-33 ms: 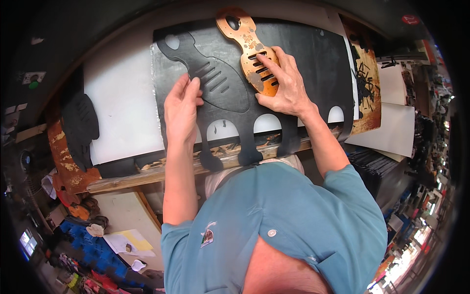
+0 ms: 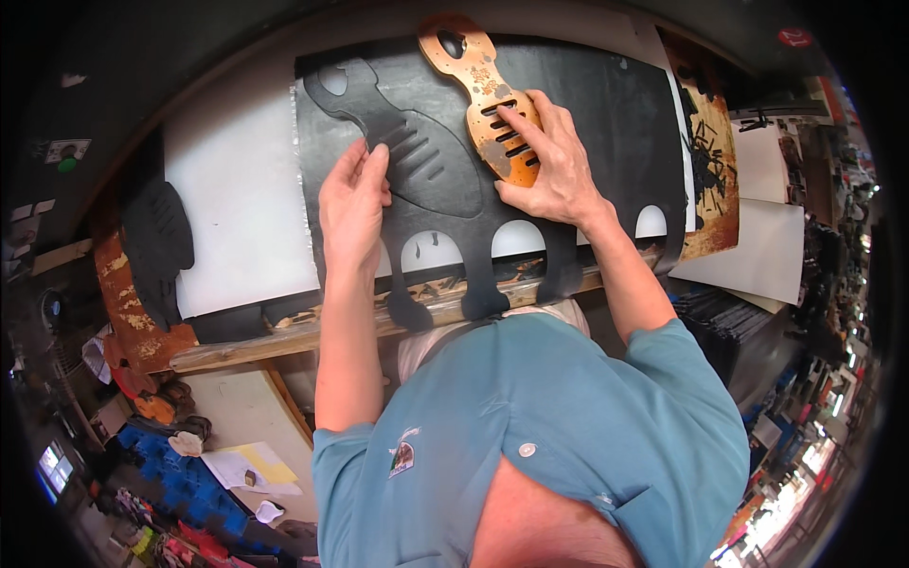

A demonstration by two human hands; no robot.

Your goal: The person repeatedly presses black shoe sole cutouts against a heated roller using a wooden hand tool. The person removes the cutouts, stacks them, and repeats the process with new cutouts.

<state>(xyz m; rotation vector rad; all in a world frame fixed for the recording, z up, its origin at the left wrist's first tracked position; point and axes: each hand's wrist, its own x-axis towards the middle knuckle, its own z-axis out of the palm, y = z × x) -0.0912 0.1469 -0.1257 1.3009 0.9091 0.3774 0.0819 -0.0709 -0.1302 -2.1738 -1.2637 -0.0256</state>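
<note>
We see the right hand (image 2: 559,170) gripping the orange slotted plate (image 2: 488,85) by its lower end, fingers bent over the slots and right side, thumb by the bottom tip. The plate lies on the black sheet (image 2: 615,114), its holed end up by the sheet's far edge. The left hand (image 2: 352,204) is narrow, thumb and fingers together at the left edge of the outlined slotted shape (image 2: 450,189) in the sheet; we cannot tell whether anything is pinched.

In the way: the left hand hides part of that outline, the right hand part of the plate. Near us, rounded cut-outs leave dark tabs (image 2: 485,301) hanging over the wooden bench edge (image 2: 275,348).

Around: white board (image 2: 241,222) to the left, black slotted pieces (image 2: 163,237) piled beside it. To the right, black scraps (image 2: 705,161) on a worn board, then white panels (image 2: 743,246) and a stack of dark sheets (image 2: 717,327). Lower left we note papers (image 2: 251,467) near blue crates (image 2: 175,478); background clutter at the rim is too small to tell.
</note>
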